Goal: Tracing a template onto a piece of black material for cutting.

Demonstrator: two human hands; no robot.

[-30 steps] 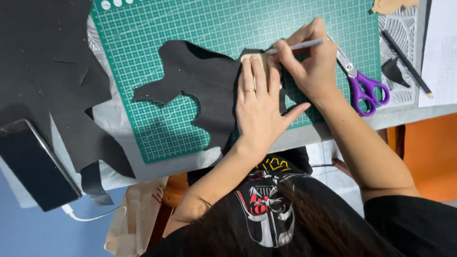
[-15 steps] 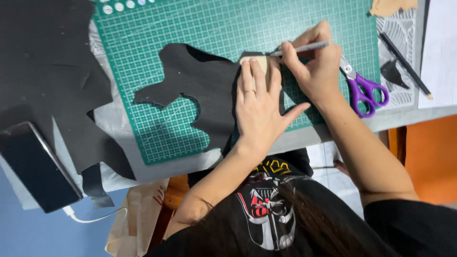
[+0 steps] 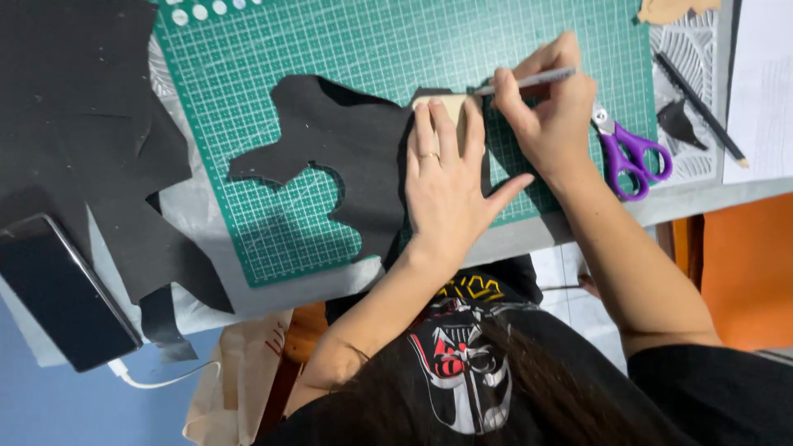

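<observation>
Head view: left hand (image 3: pixel 446 194) lies flat, open-palmed, pinning a tan template (image 3: pixel 450 107) on the black sheet (image 3: pixel 347 157).
Right grip: right hand (image 3: pixel 553 116) pinches a silver pen (image 3: pixel 529 80), tip at the template's edge.
Tracing tip: press beside the tip; hug the edge.
Nearby: purple scissors (image 3: pixel 632 153) right of the grip, on the bench.

Left hand (image 3: pixel 446 177) flat on black sheet (image 3: pixel 347 157), right hand (image 3: pixel 549 116) with pen (image 3: pixel 529 80).

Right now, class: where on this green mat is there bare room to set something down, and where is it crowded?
Free: the mat's upper stretch above the black sheet, and its lower left corner under that sheet. Crowded: the right side, where the left hand presses a tan template, the right hand holds a pen, and scissors lie at the edge.
</observation>
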